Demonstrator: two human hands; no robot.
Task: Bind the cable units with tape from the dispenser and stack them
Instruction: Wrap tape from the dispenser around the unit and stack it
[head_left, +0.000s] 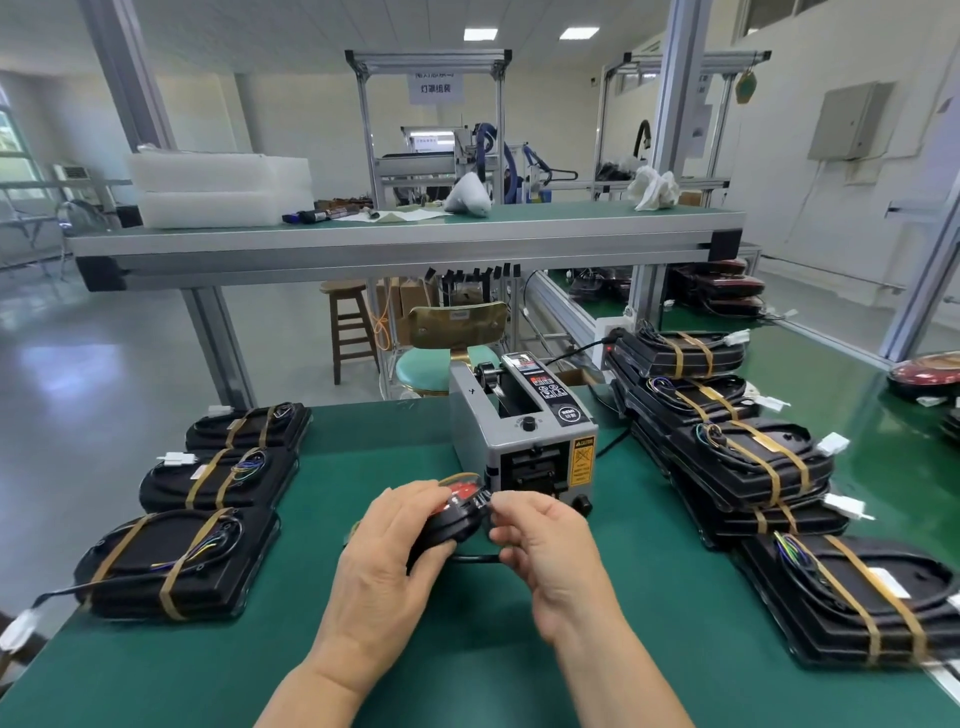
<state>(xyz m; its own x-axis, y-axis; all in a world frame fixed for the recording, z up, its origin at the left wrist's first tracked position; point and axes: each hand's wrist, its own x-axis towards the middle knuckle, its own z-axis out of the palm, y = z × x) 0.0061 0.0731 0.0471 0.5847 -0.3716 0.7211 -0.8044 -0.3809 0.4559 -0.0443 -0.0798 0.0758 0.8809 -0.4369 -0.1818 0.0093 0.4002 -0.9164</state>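
Green matting (363, 457) covers the bench where our left hand (384, 566) grips a black, red-faced cable unit (457, 512) just in front of the tape dispenser (519, 426). Our right hand (545, 551) curls its fingers at the unit's edge; whether they pinch anything we cannot tell. Taped units (176, 561) lie to our left, taped stacks (753, 462) to our right.

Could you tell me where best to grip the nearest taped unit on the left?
From above, grip the nearest taped unit by its long edges between the two tape bands; it lies flat, and its white connector trails off the left end.
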